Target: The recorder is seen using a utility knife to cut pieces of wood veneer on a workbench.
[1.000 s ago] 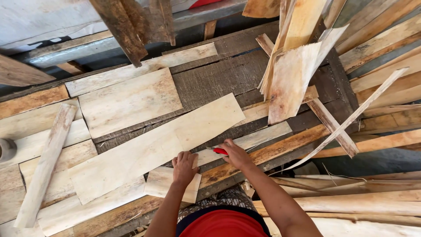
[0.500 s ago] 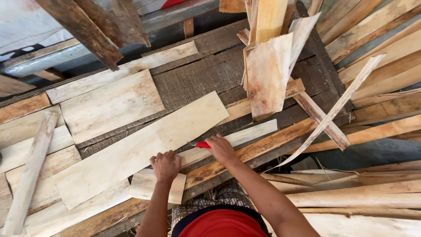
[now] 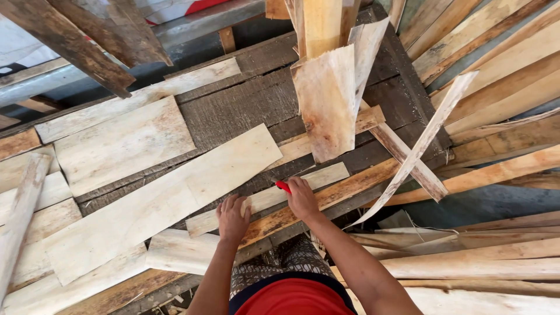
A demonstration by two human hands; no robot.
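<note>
Leaning slat (image 3: 20,216): pale, at the bench's left edge, clear of both hands.
Long board (image 3: 157,204): pale, runs diagonally across the dark bench (image 3: 245,105), just left of the hands.
Left hand (image 3: 233,217): fingers spread and flat, pressing on the narrow strip (image 3: 265,198) near the bench's front edge.
Narrow strip: lies under both hands, its far end pointing right.
Right hand (image 3: 302,198): closed around a red marker (image 3: 283,186), tip on the strip.
Upright plank (image 3: 324,102): stands beyond the hands, leaning.
Offcut pile (image 3: 496,87): crowds the right edge.
</note>
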